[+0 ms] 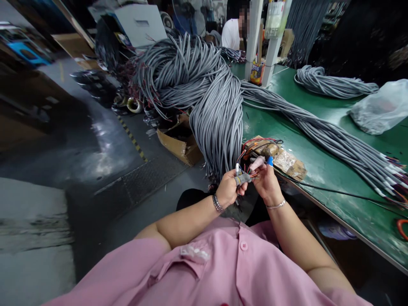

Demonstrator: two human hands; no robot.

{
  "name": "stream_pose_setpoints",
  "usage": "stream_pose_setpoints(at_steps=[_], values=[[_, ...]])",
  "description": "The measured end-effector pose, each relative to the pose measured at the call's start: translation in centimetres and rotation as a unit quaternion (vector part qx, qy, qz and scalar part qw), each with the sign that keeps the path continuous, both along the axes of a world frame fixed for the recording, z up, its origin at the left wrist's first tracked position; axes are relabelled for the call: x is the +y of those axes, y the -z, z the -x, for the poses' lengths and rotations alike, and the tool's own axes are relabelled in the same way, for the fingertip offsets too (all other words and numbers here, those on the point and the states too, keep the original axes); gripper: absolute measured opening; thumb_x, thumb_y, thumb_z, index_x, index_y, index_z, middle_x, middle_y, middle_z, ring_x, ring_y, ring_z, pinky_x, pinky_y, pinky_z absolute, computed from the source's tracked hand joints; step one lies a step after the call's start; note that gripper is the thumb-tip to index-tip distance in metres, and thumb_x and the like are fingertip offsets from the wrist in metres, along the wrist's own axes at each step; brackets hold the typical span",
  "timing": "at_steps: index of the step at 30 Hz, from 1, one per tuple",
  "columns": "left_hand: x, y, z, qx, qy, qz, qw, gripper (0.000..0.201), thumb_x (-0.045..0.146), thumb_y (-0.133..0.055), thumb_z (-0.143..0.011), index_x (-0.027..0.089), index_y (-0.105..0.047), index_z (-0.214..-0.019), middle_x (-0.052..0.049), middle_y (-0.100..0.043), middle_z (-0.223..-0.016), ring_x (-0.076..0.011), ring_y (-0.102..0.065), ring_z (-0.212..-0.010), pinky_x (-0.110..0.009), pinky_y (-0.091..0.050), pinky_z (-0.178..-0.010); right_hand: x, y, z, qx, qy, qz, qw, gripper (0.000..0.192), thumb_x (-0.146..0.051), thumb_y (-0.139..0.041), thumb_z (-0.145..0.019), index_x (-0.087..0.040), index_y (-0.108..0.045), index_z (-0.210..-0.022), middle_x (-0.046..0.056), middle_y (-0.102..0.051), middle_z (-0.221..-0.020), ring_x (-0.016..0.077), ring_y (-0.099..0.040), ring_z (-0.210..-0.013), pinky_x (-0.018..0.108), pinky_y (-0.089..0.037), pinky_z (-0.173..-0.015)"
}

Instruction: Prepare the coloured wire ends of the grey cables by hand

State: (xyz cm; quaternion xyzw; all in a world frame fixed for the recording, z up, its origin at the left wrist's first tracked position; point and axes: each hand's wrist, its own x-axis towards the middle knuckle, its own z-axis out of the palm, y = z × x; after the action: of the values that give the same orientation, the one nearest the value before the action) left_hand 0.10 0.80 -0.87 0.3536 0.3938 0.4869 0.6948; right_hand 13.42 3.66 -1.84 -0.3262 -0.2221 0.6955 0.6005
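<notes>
My left hand (228,189) is closed around a grey cable end (242,179), with thin coloured wires fanning out toward the right. My right hand (267,183) meets it from the other side, its fingers pinching at the thin wires (253,174). A blue finger cover (270,161) sits on one right fingertip and a pale pinkish covering (257,163) on another. Just beyond the hands, on the table edge, lies a tape-wrapped block (283,160) with red, orange and black wires around it. A thick bundle of grey cables (219,123) hangs over the edge behind my left hand.
The green table (321,170) carries a long grey cable bundle (325,131), a coiled bundle (331,83) and a clear plastic bag (382,106). An open cardboard box (174,142) stands on the floor at left. A person in a white shirt (230,34) is behind a post (253,42).
</notes>
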Motion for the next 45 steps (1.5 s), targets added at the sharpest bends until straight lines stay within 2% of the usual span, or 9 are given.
stream_pose_setpoints(at_steps=[5,11,14,20,24,26,29,34,45], values=[[-0.7,-0.1,0.7,0.002,-0.013,-0.001,1.0,0.022,0.033,-0.069,-0.069,0.014,-0.058,-0.071,0.002,-0.057,-0.049,-0.0067,-0.044,-0.034,-0.019,-0.027,-0.032,-0.3,0.6,-1.1,0.009,-0.052,0.021,0.998,0.052,-0.072,-0.052,-0.078,-0.022,-0.065,-0.083,0.002,-0.066,-0.078,0.0129,-0.057,-0.06,0.027,-0.049,-0.057],[-0.9,-0.3,0.8,-0.032,-0.068,0.001,0.997,0.022,0.034,-0.068,-0.069,0.014,-0.059,-0.075,0.002,-0.057,-0.05,-0.0072,-0.046,-0.036,-0.018,-0.03,-0.033,-1.2,-0.5,-1.2,-0.005,-0.074,0.028,0.997,0.048,-0.068,-0.056,-0.078,-0.022,-0.066,-0.09,0.002,-0.067,-0.083,0.0122,-0.059,-0.066,0.025,-0.052,-0.06],[-1.0,-0.3,0.6,-0.023,-0.075,-0.003,0.997,0.024,0.035,-0.07,-0.07,0.014,-0.058,-0.075,0.002,-0.058,-0.05,-0.0067,-0.046,-0.036,-0.018,-0.031,-0.034,-2.1,-0.6,-0.7,-0.017,-0.077,0.025,0.997,0.043,-0.063,-0.062,-0.076,-0.022,-0.067,-0.088,0.001,-0.068,-0.084,0.0113,-0.058,-0.065,0.024,-0.051,-0.061],[-1.3,0.3,0.8,0.017,-0.03,-0.008,0.999,0.028,0.037,-0.073,-0.067,0.015,-0.056,-0.071,0.002,-0.057,-0.049,-0.007,-0.045,-0.034,-0.018,-0.032,-0.032,-3.4,0.2,-0.8,-0.064,-0.099,0.017,0.993,0.044,-0.063,-0.061,-0.077,-0.022,-0.069,-0.088,0.004,-0.068,-0.086,0.0132,-0.06,-0.07,0.026,-0.051,-0.065],[-1.7,0.9,1.2,0.067,0.018,-0.016,0.997,0.031,0.04,-0.072,-0.068,0.015,-0.054,-0.067,0.003,-0.056,-0.048,-0.007,-0.045,-0.032,-0.018,-0.03,-0.031,-3.9,-0.7,-1.0,-0.162,-0.136,-0.04,0.977,0.035,-0.043,-0.075,-0.074,-0.022,-0.068,-0.1,0.004,-0.068,-0.096,0.0155,-0.061,-0.08,0.029,-0.049,-0.072],[-1.9,1.1,1.3,0.087,0.039,-0.019,0.995,0.03,0.04,-0.071,-0.069,0.015,-0.056,-0.069,0.003,-0.056,-0.049,-0.0067,-0.045,-0.032,-0.018,-0.031,-0.032,-4.0,-1.1,-0.8,-0.206,-0.156,-0.071,0.963,0.031,-0.037,-0.076,-0.073,-0.02,-0.069,-0.098,0.003,-0.068,-0.092,0.0149,-0.06,-0.076,0.028,-0.048,-0.07],[-2.1,1.3,1.4,0.107,0.057,-0.026,0.992,0.027,0.038,-0.07,-0.07,0.014,-0.057,-0.07,0.003,-0.056,-0.05,-0.0065,-0.045,-0.033,-0.018,-0.031,-0.033,-4.2,-1.3,-0.5,-0.24,-0.146,-0.095,0.955,0.023,-0.035,-0.076,-0.074,-0.019,-0.069,-0.089,0.0,-0.066,-0.081,0.013,-0.057,-0.07,0.027,-0.045,-0.067],[-2.3,1.3,1.4,0.12,0.068,-0.031,0.99,0.025,0.037,-0.069,-0.071,0.014,-0.058,-0.071,0.003,-0.056,-0.049,-0.0068,-0.045,-0.033,-0.018,-0.032,-0.033,-4.2,-1.0,-0.7,-0.266,-0.12,-0.093,0.952,0.019,-0.035,-0.076,-0.073,-0.018,-0.067,-0.076,-0.001,-0.064,-0.07,0.012,-0.054,-0.064,0.027,-0.043,-0.065],[-2.1,1.1,1.4,0.11,0.061,-0.01,0.992,0.03,0.04,-0.071,-0.07,0.015,-0.055,-0.067,0.003,-0.056,-0.049,-0.0061,-0.044,-0.033,-0.018,-0.031,-0.032,-4.3,-1.1,-1.1,-0.27,-0.132,-0.077,0.951,0.018,-0.035,-0.072,-0.075,-0.018,-0.071,-0.082,0.001,-0.068,-0.073,0.0129,-0.055,-0.064,0.028,-0.042,-0.065]])
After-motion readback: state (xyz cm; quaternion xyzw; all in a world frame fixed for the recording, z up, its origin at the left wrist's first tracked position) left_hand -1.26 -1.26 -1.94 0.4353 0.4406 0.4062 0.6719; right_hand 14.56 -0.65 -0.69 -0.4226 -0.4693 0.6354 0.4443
